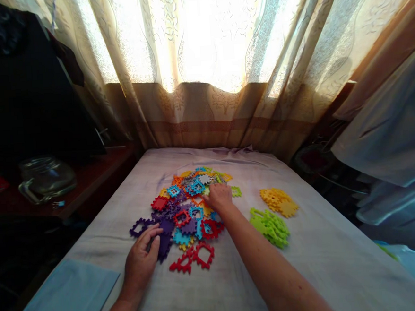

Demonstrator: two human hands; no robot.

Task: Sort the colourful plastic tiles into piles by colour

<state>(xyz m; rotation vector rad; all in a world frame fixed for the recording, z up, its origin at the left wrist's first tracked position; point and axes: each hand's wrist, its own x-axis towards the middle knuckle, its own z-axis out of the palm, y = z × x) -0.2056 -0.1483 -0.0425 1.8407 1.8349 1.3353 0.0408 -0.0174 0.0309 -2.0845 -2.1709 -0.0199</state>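
Note:
A mixed heap of notched plastic pieces lies on the pale sheet, with a red piece (159, 203), a blue piece (173, 191) and a white piece (205, 179) among them. My left hand (143, 257) rests at the heap's near left side, fingers apart, beside dark purple pieces (164, 241). My right hand (219, 195) reaches to the heap's far right part, its fingers curled down; what they hold, if anything, is hidden. Right of my forearm lie a green pile (270, 228) and a yellow pile (279, 201).
A light blue flat item (66, 298) lies at the sheet's near left corner. On the dark red table (116, 166) at the left stands a glass jug (47, 178). Curtains (204, 103) hang behind the sheet, and grey cloth (391, 138) hangs at the right.

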